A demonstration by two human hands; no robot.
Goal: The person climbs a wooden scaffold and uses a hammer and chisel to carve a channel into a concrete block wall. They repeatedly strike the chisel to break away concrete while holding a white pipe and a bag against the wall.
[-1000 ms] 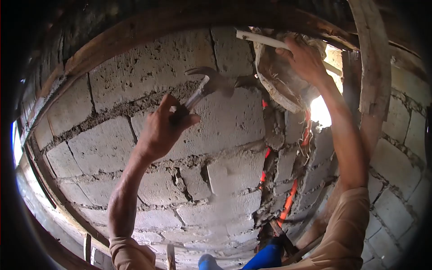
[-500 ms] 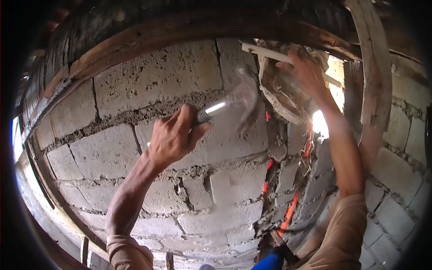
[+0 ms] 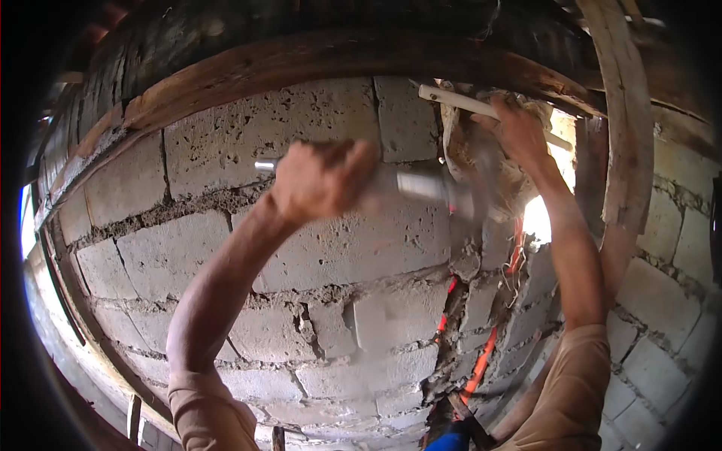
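My left hand (image 3: 323, 180) is closed round the handle of a claw hammer (image 3: 423, 186). The hammer lies nearly level across the block wall, its head smeared by motion beside the broken opening at the upper right. The butt of its handle sticks out behind my fist. My right hand (image 3: 520, 135) is up at that opening, fingers wrapped over a pale stick (image 3: 451, 99) that slants down to the right. Just below the stick hangs a rough, earth-coloured chunk (image 3: 454, 139) with stringy fibres, partly hidden by the hammer's blur.
Concrete blocks (image 3: 346, 252) with rough mortar joints fill the wall. Orange conduit (image 3: 478, 364) runs up a broken vertical channel. A dark wooden beam (image 3: 301, 64) crosses overhead, and a timber post (image 3: 626, 120) stands at the right. Bright light enters through gaps (image 3: 537, 219).
My left hand and the hammer have swung right, bringing the hammer head up to the opening. My right hand stays on the stick. The view has shifted slightly.
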